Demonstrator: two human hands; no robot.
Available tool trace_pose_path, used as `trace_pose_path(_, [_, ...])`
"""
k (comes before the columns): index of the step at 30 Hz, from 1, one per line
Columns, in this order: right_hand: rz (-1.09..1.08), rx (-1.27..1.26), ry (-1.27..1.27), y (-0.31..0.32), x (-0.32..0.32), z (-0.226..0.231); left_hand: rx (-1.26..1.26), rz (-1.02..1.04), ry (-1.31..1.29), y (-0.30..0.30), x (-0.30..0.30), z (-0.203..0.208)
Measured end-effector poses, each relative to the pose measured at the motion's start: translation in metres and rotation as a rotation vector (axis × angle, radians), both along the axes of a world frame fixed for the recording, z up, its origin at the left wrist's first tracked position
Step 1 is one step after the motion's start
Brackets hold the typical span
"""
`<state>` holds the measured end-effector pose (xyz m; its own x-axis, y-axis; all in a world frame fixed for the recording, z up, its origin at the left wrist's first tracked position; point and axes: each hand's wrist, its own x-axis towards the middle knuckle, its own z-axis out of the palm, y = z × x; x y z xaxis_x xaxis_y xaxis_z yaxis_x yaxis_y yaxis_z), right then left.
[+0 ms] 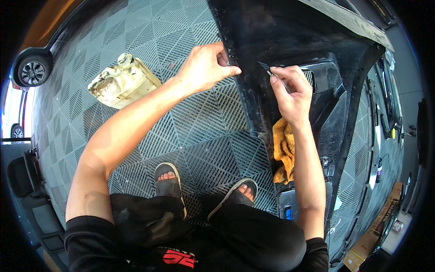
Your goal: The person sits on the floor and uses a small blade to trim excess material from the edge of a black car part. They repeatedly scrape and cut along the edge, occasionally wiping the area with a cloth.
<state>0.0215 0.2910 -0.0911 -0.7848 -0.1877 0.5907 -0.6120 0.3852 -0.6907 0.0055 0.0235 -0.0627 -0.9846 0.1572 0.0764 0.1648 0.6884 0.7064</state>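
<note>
A large black car panel (pixel 276 34) with moulded trim, perhaps a door, stands before me and to the right. My left hand (pixel 203 68) grips its left edge, thumb on the near face and fingers curled behind, partly hidden. Between the thumb and fingers of my right hand (pixel 292 93) is a slim cutter knife (pixel 265 67). Its dark pointed blade lies close over the panel's surface; whether it touches I cannot tell. An orange-brown cloth (pixel 283 147) is draped on the panel below my right hand, partly behind the forearm.
On the grey tiled floor (pixel 190 149), left of the panel, a stained yellowish plastic canister (pixel 124 84) lies near my left forearm. A vehicle wheel (pixel 33 72) shows at the far left, and a dark seat (pixel 43 213) at the lower left. Cardboard (pixel 362 247) lies at the lower right.
</note>
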Motion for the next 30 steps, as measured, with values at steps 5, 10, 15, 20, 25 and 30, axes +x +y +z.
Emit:
trace_pose_path(5, [-0.003,-0.040,-0.013,0.011,0.002,-0.003,-0.058,0.031,0.050,-0.004,-0.010,0.007])
trace_pose_path(10, [0.027,-0.083,-0.036,0.014,0.005,-0.004,-0.091,0.118,0.156,-0.016,-0.018,0.042])
trace_pose_path(15, [0.062,-0.160,-0.056,0.014,0.004,-0.006,0.096,0.197,0.162,-0.019,-0.012,0.055])
trace_pose_path(20, [0.077,-0.194,-0.085,0.011,0.005,-0.003,0.151,0.161,0.292,-0.015,-0.026,0.021])
trace_pose_path(25, [0.098,-0.212,-0.084,0.012,0.006,0.003,0.105,0.148,0.026,-0.011,-0.013,-0.015])
trace_pose_path(30, [0.111,-0.262,-0.101,0.005,0.005,0.005,0.083,0.031,-0.252,-0.003,0.000,-0.043])
